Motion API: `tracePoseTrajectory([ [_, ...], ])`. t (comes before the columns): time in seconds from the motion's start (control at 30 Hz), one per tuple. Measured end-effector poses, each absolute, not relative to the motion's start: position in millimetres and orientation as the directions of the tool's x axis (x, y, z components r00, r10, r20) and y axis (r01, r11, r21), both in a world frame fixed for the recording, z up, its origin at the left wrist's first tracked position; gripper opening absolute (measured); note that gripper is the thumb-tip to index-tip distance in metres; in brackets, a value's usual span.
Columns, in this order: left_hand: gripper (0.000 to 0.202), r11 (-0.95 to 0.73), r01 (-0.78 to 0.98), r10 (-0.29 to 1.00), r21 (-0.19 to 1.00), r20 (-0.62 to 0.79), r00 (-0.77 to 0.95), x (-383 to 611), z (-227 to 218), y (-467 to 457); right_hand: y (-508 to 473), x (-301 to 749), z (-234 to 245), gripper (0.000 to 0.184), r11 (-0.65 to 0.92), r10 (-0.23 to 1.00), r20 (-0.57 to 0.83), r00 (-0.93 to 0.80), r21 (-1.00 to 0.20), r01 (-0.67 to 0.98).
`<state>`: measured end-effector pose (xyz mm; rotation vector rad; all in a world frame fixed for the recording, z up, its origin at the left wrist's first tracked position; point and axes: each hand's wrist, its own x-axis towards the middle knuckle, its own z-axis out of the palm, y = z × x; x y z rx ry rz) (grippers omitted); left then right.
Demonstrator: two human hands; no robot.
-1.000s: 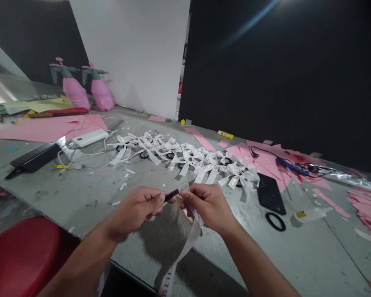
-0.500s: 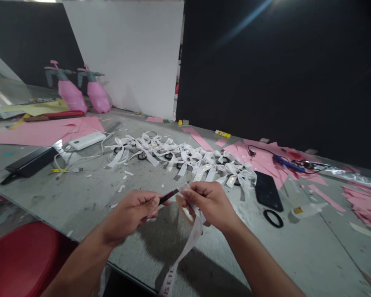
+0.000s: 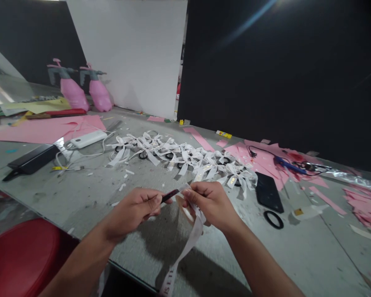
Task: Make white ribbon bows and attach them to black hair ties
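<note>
My left hand (image 3: 136,211) is closed in a pinch on a thin dark stick-like tool (image 3: 170,195) that points right toward the other hand. My right hand (image 3: 210,204) is closed on a white printed ribbon (image 3: 185,247), folded into a loop at the fingers, its long tail hanging down past the table edge. Both hands hover above the near part of the grey table (image 3: 297,255). Behind them lies a row of several finished white ribbon bows (image 3: 185,159) with black rings.
A black phone (image 3: 267,192) and a black ring (image 3: 273,219) lie right of my hands. Pink paper scraps (image 3: 266,159) and a blue tool with cables (image 3: 289,166) sit further right. A white power bank (image 3: 87,139), a black box (image 3: 31,160), pink sheets and two pink spray bottles (image 3: 86,90) are at left. A red seat (image 3: 21,255) is at lower left.
Both hands keep their grip almost in place; the ribbon loop at my right fingers has folded slightly fuller. The view shifted a little.
</note>
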<state>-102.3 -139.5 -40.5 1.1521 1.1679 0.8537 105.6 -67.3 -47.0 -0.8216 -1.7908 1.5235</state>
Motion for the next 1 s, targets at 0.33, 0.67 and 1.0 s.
tracePoseTrajectory([
  [0.33,0.054,0.257,0.062,0.943,0.965,-0.264,0.201,-104.8,-39.8,-141.7,-67.3,104.3,-49.8,0.036,0.160,0.795,0.092,-0.599,-0.985,0.060],
  [0.67,0.054,0.221,0.121,0.939,0.968,-0.245,0.243,-104.7,-36.9,-136.4,-69.6,103.2,-46.0,0.036,0.164,0.792,0.085,-0.604,-0.983,0.077],
  [1.0,0.055,0.233,0.118,0.941,0.965,-0.255,0.224,-109.3,-38.2,-142.3,-67.3,104.8,-46.1,0.038,0.144,0.800,0.060,-0.597,-0.985,0.094],
])
